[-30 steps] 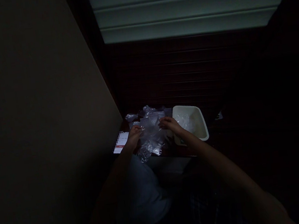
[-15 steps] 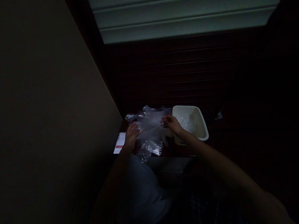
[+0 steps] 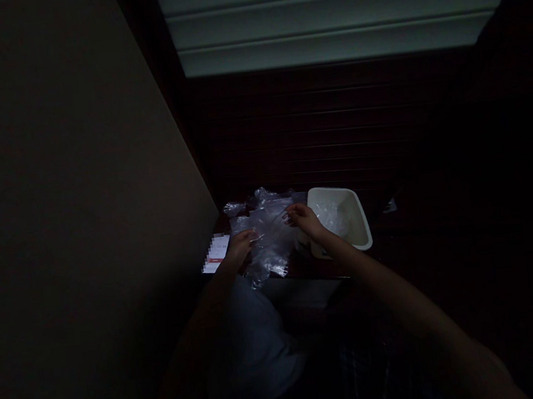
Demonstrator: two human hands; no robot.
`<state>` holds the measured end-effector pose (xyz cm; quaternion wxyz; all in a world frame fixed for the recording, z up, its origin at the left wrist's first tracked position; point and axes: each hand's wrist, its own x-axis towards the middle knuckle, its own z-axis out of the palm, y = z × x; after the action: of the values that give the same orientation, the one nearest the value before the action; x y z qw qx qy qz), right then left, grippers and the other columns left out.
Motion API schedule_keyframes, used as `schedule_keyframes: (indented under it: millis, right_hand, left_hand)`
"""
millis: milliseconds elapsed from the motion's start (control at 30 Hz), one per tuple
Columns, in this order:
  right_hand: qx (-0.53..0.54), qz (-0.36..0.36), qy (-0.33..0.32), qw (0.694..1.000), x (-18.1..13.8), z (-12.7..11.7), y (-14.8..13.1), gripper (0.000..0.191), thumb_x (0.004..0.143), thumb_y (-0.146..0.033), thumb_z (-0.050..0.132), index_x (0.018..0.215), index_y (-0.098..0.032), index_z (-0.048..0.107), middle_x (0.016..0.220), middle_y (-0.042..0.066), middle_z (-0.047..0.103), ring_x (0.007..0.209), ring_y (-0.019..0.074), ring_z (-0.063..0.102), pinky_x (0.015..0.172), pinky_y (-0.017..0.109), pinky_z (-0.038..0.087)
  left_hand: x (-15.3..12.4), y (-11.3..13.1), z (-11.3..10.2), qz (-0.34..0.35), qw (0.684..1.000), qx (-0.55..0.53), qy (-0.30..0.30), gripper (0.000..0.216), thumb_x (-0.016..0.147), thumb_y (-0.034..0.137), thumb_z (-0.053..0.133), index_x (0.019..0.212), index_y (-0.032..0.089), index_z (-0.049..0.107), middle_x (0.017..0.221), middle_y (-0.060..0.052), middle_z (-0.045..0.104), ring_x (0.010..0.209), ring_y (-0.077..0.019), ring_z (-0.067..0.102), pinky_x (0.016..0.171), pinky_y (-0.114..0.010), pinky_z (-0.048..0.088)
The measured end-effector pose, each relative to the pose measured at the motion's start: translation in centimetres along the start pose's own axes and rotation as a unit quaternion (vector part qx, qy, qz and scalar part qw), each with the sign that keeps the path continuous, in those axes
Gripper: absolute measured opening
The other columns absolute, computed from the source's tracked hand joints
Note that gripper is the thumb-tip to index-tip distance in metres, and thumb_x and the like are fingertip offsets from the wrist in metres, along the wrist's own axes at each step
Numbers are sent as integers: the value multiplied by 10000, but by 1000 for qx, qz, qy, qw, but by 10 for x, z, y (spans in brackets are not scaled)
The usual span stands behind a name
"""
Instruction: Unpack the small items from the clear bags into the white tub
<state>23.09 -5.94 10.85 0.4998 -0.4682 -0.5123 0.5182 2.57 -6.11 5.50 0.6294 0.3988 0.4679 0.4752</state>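
Observation:
Clear plastic bags (image 3: 269, 261) lie in a loose, shiny heap on a dark tabletop. Over the heap, my left hand (image 3: 241, 247) is closed, its thumb and fingers pinching the edge of a clear plastic bag. My right hand (image 3: 304, 217) pinches the other side of what looks like the same bag, near the rim of a white plastic basin (image 3: 362, 223). Crumpled clear plastic (image 3: 332, 217) lies inside the basin. The dim light hides the bag's exact outline and the fingertips' finer detail.
A white card or phone screen with a red band (image 3: 217, 255) lies left of my left hand, by the wall (image 3: 141, 144). Dark slatted panelling (image 3: 311, 128) rises behind the table. A small pale scrap (image 3: 390, 206) shows right of the basin.
My left hand has moved down and slightly right, lowering its side of the plastic. My right hand stays almost in place. More of the bags behind is visible.

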Motion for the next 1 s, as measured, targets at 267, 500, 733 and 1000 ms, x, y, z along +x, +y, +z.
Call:
schedule_keyframes:
  millis: [267, 500, 733, 1000]
  right_hand:
    - [19, -23, 44, 999, 5, -6, 9, 205, 695, -342, 544, 794, -175, 477, 707, 2, 589, 560, 71, 544, 561, 227, 457]
    - [25, -7, 54, 998, 8, 1, 9, 167, 707, -311, 523, 795, -175, 480, 686, -6, 574, 523, 66, 529, 550, 233, 452]
    - [30, -23, 52, 998, 8, -2, 9, 177, 690, -317, 545, 774, -172, 485, 680, -9, 564, 551, 74, 528, 561, 236, 454]
    - [28, -9, 60, 998, 9, -2, 9, 192, 690, -329, 551, 790, -174, 498, 692, -6, 580, 541, 71, 529, 577, 252, 470]
  left_hand:
    - [0, 9, -2, 100, 994, -33, 41, 259, 622, 294, 624, 814, 154, 522, 760, -41, 602, 657, -149, 588, 638, -314, 470]
    - [-4, 17, 4, 156, 985, 59, 33, 369, 630, 287, 612, 943, 202, 435, 698, 14, 561, 483, -100, 532, 486, -246, 445]
    - [5, 10, 0, 117, 990, 71, 28, 516, 523, 257, 699, 955, 192, 425, 777, -5, 561, 529, -102, 535, 471, -233, 443]
    - [-3, 11, 3, 132, 989, 59, -36, 725, 486, 201, 732, 1120, 220, 381, 881, -20, 564, 657, -114, 562, 574, -230, 443]
